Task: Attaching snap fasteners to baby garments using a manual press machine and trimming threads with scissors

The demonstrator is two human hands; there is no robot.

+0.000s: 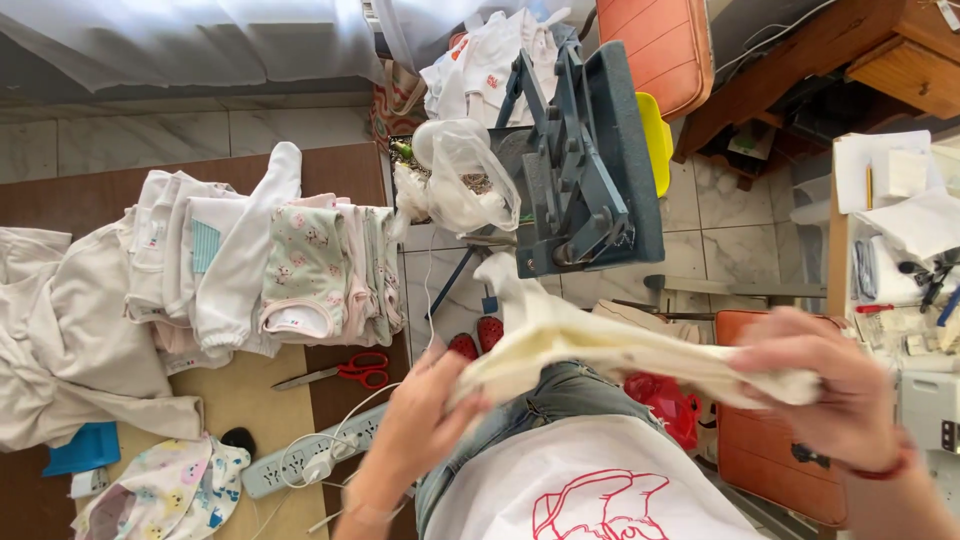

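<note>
The right hand (835,385) is rendered with motion blur, and its fingertips are concealed inside the cream garment (610,345). The wrist is cut off by the lower edge of the picture. The left hand (425,415) is covered at its fingertips by the same garment (only the back of the hand is shown). The white shirt (580,485) with red outline print is cropped by the bottom edge. The patterned cloth (165,495) on the counter (260,400) is likewise cropped. Small items on the cluttered shelf (900,280) at the right edge cannot be identified.
</note>
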